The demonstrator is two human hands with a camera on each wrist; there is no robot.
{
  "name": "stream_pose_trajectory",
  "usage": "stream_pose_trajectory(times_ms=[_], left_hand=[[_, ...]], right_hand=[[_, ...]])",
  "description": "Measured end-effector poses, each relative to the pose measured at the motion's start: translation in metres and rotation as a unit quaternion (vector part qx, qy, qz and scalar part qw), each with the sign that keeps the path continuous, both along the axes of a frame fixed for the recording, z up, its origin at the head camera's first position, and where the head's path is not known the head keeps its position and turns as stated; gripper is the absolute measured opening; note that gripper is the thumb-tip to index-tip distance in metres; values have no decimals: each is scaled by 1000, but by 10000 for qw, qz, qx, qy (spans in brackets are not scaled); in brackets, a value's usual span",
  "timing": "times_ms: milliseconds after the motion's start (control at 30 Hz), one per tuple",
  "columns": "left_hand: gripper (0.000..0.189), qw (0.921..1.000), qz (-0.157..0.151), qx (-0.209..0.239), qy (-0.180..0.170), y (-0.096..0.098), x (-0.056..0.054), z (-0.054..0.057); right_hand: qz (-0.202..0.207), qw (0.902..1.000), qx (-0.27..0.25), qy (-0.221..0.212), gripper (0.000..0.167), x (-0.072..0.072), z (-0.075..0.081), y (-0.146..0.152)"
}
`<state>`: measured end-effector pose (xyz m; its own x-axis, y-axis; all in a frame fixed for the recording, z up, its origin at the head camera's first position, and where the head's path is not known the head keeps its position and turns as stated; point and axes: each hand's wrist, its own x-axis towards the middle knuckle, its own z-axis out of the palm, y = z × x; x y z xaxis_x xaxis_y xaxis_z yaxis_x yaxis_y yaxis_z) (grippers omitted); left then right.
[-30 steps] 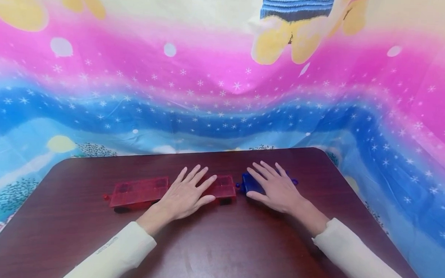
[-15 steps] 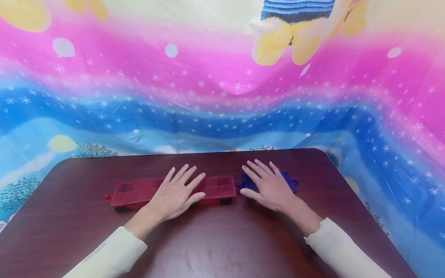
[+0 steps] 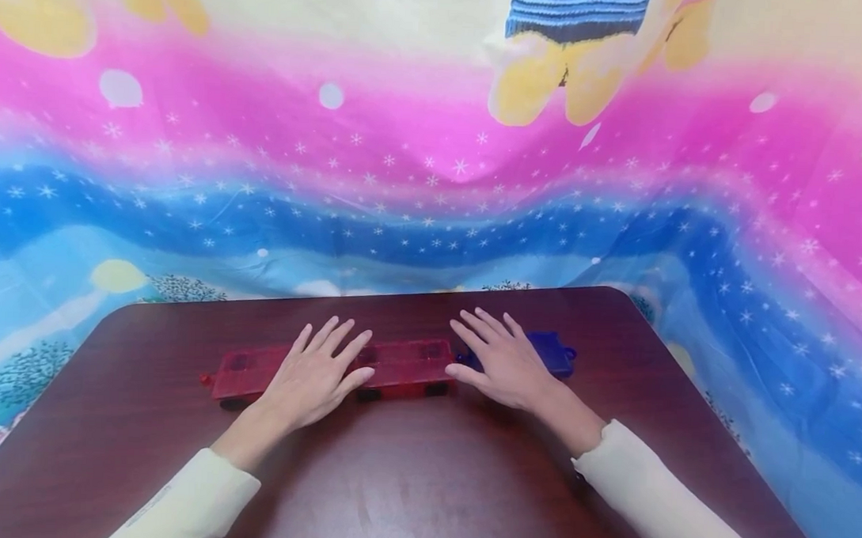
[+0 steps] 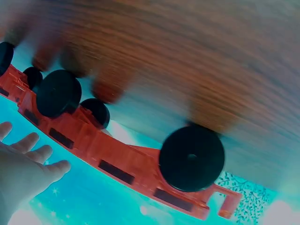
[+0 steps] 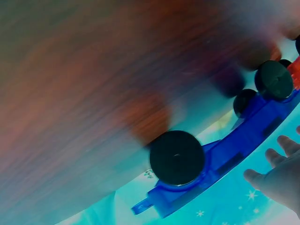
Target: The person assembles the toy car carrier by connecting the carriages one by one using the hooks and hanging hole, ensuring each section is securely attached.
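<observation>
Two see-through red toy train cars with black wheels stand in a row on the table, the left one [image 3: 235,375] partly behind my left hand [image 3: 309,379]. To the right is the other red car [image 3: 415,363], followed by a blue car [image 3: 552,354] at the row's right end. My left hand is spread flat above the red cars, holding nothing. Spread likewise, my right hand [image 3: 502,365] is over the blue car and hides much of it. In the wrist views, a gap shows between the left fingers [image 4: 35,152] and the red car, and between the right fingers [image 5: 276,161] and the blue car.
The dark brown wooden table [image 3: 424,474] has rounded far corners. Behind it and at its sides hangs a pink and blue cloth [image 3: 406,157] with snowflakes. Small couplings stick out at both ends of the row of cars.
Both hands have drifted left above the row, fingers still spread. More of the blue car's right end shows now. The cars have stayed in place.
</observation>
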<state>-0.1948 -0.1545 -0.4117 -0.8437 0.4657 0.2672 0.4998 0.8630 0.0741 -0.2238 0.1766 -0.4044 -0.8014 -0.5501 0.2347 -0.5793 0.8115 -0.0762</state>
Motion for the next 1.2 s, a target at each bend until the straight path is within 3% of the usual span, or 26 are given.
stream_pose_trajectory(times_ms=[733, 1200], left_hand=[[67, 9975, 608, 294, -226, -41, 10, 5], [69, 9959, 791, 335, -272, -62, 18, 3]], right_hand=[[194, 9997, 158, -23, 81, -2, 5, -43], [386, 9990, 235, -51, 85, -3, -1, -60]])
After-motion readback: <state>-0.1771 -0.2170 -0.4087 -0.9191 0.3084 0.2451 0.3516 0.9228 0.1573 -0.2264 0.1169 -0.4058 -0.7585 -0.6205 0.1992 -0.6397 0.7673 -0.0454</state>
